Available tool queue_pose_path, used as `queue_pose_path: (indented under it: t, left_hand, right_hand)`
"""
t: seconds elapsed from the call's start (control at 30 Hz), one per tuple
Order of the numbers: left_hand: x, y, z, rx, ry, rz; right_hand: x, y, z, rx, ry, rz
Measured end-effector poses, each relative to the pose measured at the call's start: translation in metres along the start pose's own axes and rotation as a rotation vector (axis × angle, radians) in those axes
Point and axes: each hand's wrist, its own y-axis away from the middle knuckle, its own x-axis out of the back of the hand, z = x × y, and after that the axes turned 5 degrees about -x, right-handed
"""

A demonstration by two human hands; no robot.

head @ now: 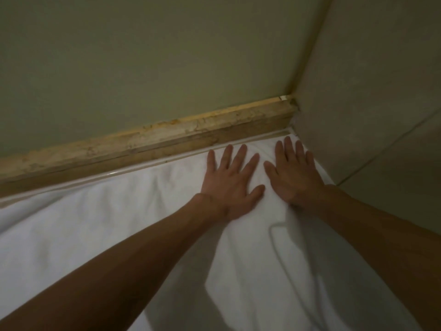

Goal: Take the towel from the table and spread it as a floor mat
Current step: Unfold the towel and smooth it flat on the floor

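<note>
A white towel lies spread flat on the floor, its far edge running along the base of the wall into the corner. My left hand presses palm-down on it with fingers apart, close to the far edge. My right hand lies flat beside it, fingers spread, at the towel's far right corner. Both hands rest on the cloth without gripping it. A soft ridge or fold in the towel curves back from under my right wrist toward me.
A worn wooden skirting board runs along the greenish wall behind the towel. A second wall meets it at the corner on the right, hemming the towel in on two sides.
</note>
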Motion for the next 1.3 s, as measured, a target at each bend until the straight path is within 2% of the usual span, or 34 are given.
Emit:
queue_pose_path:
  t: [0.17, 0.27, 0.4, 0.9, 1.1, 1.3]
  left_hand:
    - [0.002, 0.005, -0.003, -0.002, 0.009, -0.005]
    - [0.002, 0.009, -0.009, 0.002, -0.002, 0.005]
    - [0.003, 0.011, -0.015, 0.010, -0.005, 0.010]
    - [0.005, 0.003, -0.011, -0.015, 0.002, -0.053]
    - [0.009, 0.024, 0.009, 0.017, 0.025, -0.068]
    - [0.006, 0.084, 0.054, -0.054, 0.118, -0.064]
  right_hand:
    - [0.001, 0.017, -0.007, -0.024, -0.014, 0.110]
    - [-0.001, 0.021, -0.008, -0.060, -0.079, 0.034]
    - [-0.004, 0.013, -0.008, -0.037, -0.044, -0.032]
    - [-0.006, 0.010, -0.005, -0.013, 0.007, 0.049]
    - [-0.016, 0.055, 0.003, 0.152, 0.026, 0.115]
    - [-0.015, 0.116, 0.007, 0.164, -0.114, 0.130]
